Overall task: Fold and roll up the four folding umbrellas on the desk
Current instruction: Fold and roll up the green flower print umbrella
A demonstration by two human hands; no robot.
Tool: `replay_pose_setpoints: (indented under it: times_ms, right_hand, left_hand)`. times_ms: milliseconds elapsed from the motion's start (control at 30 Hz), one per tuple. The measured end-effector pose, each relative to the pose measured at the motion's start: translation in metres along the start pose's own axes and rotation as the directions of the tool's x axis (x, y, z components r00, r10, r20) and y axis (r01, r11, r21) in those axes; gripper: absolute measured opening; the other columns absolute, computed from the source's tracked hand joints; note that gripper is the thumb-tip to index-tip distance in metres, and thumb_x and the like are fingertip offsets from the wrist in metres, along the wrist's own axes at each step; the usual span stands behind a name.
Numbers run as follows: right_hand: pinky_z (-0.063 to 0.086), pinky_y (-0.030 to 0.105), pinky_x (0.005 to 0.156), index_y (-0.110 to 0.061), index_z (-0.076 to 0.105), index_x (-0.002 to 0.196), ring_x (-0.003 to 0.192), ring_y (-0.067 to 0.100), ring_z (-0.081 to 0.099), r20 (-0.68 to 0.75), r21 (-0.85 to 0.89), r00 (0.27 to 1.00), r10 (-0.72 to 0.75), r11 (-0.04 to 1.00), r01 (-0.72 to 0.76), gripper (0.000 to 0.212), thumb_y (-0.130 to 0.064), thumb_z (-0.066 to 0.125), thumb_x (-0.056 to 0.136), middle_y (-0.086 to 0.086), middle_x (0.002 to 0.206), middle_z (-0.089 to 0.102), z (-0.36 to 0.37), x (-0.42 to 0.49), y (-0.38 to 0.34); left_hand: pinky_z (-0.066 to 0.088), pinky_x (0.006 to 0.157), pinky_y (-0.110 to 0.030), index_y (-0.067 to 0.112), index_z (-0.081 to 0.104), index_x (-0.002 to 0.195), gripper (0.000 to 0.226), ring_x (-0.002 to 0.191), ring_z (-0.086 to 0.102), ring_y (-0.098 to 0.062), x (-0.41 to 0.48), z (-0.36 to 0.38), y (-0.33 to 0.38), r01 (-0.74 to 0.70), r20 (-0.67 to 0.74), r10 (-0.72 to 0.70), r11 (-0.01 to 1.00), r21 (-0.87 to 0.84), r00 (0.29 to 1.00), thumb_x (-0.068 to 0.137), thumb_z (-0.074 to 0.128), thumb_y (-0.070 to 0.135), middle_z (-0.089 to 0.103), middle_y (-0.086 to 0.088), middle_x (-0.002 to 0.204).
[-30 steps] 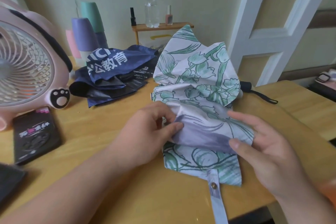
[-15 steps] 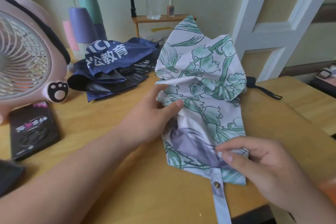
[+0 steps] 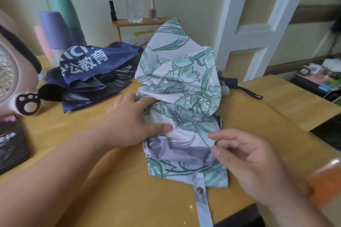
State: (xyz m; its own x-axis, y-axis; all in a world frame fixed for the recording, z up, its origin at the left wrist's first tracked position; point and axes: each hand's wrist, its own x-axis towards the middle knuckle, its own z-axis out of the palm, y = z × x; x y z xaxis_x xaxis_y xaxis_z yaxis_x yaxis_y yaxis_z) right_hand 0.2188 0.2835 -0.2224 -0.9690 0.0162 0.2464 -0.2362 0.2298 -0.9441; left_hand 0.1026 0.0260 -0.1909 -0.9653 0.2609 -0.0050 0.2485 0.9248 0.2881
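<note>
Your left grip (image 3: 136, 121) was released: its straight fingers and thumb pressed flat on the left edge of the white folding umbrella with the green flower-print canopy (image 3: 180, 83). Your right grip (image 3: 245, 160) sat at the canopy's right edge with loosely curled fingers. Forefinger and thumb were slightly apart against the fabric, and I cannot tell whether they pinched any of it.

The umbrella lay in the middle of the yellow wooden counter (image 3: 129, 190), running from 6 to 12 o'clock. Its far end bunched upward and a lilac lining showed between your grips. Its pale fabric strap with a brass snap (image 3: 200, 191) hung over the counter's edge at 6 o'clock.

At 10 o'clock from it lay a crumpled navy-blue umbrella with white lettering (image 3: 88, 72), unrolled. At 2 o'clock the black handle of another umbrella (image 3: 230, 81) peeked out from behind the canopy. A pink desk fan with a paw mark (image 3: 24, 96) stood at 9 o'clock.
</note>
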Motion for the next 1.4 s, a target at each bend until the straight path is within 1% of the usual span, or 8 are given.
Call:
replay_pose_setpoints:
  times_ms: [133, 267, 567, 933, 1033, 1100, 1300, 1400]
  right_hand:
    - [0.053, 0.019, 0.074, -0.029, 0.078, 0.104, 0.083, 0.015, 0.072, 0.029, 0.109, 0.998, -0.049, 0.993, 0.045, 0.032, -0.046, 0.078, 0.077, 0.008, 0.086, 0.076, -0.006, -0.010, -0.001]
    - [0.056, 0.025, 0.069, -0.025, 0.076, 0.103, 0.080, 0.014, 0.072, -0.061, -0.011, 0.997, 0.037, 0.999, -0.038, 0.014, -0.021, 0.075, 0.090, 0.001, 0.087, 0.078, -0.019, 0.006, 0.001]
    - [0.046, 0.023, 0.062, -0.034, 0.075, 0.081, 0.065, 0.002, 0.060, 0.126, -0.693, 0.977, 0.174, 0.720, -0.039, 0.017, -0.021, 0.070, 0.091, -0.015, 0.067, 0.066, -0.041, 0.109, 0.015]
    - [0.040, 0.017, 0.056, -0.031, 0.075, 0.083, 0.053, 0.000, 0.049, 0.128, -0.613, 0.985, 0.116, 0.790, -0.013, 0.014, -0.018, 0.077, 0.087, -0.007, 0.064, 0.061, -0.054, 0.104, 0.026]
    - [0.041, 0.014, 0.056, -0.036, 0.068, 0.079, 0.054, -0.003, 0.050, 0.076, -0.634, 0.994, 0.075, 0.773, -0.009, 0.024, -0.014, 0.075, 0.088, -0.006, 0.064, 0.060, -0.048, 0.106, 0.030]
    - [0.040, 0.015, 0.054, -0.040, 0.062, 0.073, 0.053, -0.002, 0.050, 0.051, -0.635, 0.998, 0.046, 0.772, -0.003, 0.034, -0.011, 0.074, 0.087, -0.010, 0.060, 0.056, -0.044, 0.106, 0.033]
    - [0.034, 0.016, 0.046, -0.031, 0.059, 0.065, 0.047, 0.005, 0.045, -0.036, -0.543, 0.999, 0.026, 0.838, -0.041, 0.034, -0.004, 0.072, 0.081, -0.012, 0.048, 0.052, -0.039, 0.096, 0.030]
    - [0.047, 0.013, 0.064, -0.027, 0.067, 0.096, 0.066, 0.003, 0.060, -0.085, -0.420, 0.993, 0.085, 0.901, -0.113, 0.039, 0.009, 0.062, 0.082, 0.001, 0.085, 0.073, -0.039, 0.099, 0.028]
  left_hand:
    - [0.036, 0.084, 0.003, 0.033, 0.070, 0.121, 0.037, 0.102, 0.056, 0.015, 0.003, 0.001, 0.007, -0.149, -0.141, 0.093, 0.873, -0.465, 0.986, 0.091, 0.066, 0.055, 0.062, 0.038, 0.106]
    - [0.039, 0.066, 0.000, 0.033, 0.070, 0.101, 0.006, 0.085, 0.059, 0.016, 0.010, 0.012, 0.004, -0.114, -0.246, -0.020, 0.847, -0.520, 0.969, 0.098, 0.065, 0.033, 0.068, 0.022, 0.095]
    - [0.039, 0.063, -0.002, 0.031, 0.072, 0.093, 0.019, 0.077, 0.060, 0.016, 0.014, 0.019, 0.001, -0.125, -0.286, -0.054, 0.811, -0.571, 0.957, 0.103, 0.057, 0.024, 0.070, 0.020, 0.091]
    - [0.054, 0.078, -0.018, 0.036, 0.072, 0.108, 0.027, 0.076, 0.070, -0.001, 0.014, 0.015, -0.011, -0.064, -0.118, -0.009, 0.796, -0.601, 0.993, 0.083, 0.084, 0.038, 0.075, 0.021, 0.083]
    - [0.057, 0.095, -0.044, 0.031, 0.074, 0.114, 0.043, 0.091, 0.075, -0.032, 0.012, 0.012, -0.016, -0.072, -0.071, 0.028, 0.655, -0.753, 0.997, 0.074, 0.089, 0.037, 0.079, -0.006, 0.098]
    - [0.058, 0.079, -0.026, 0.016, 0.074, 0.112, 0.031, 0.079, 0.073, -0.019, 0.011, 0.014, -0.013, -0.082, -0.071, 0.040, 0.506, -0.859, 0.997, 0.083, 0.080, 0.021, 0.079, -0.002, 0.092]
    - [0.045, 0.062, -0.009, 0.021, 0.078, 0.089, 0.017, 0.067, 0.063, -0.002, 0.008, 0.016, -0.006, -0.086, -0.118, 0.008, 0.732, -0.676, 0.993, 0.096, 0.067, 0.033, 0.078, 0.006, 0.082]
    - [0.044, 0.061, -0.013, 0.023, 0.076, 0.089, 0.016, 0.068, 0.059, -0.006, 0.009, 0.018, -0.007, -0.069, -0.136, -0.020, 0.778, -0.624, 0.991, 0.096, 0.067, 0.034, 0.076, 0.000, 0.085]
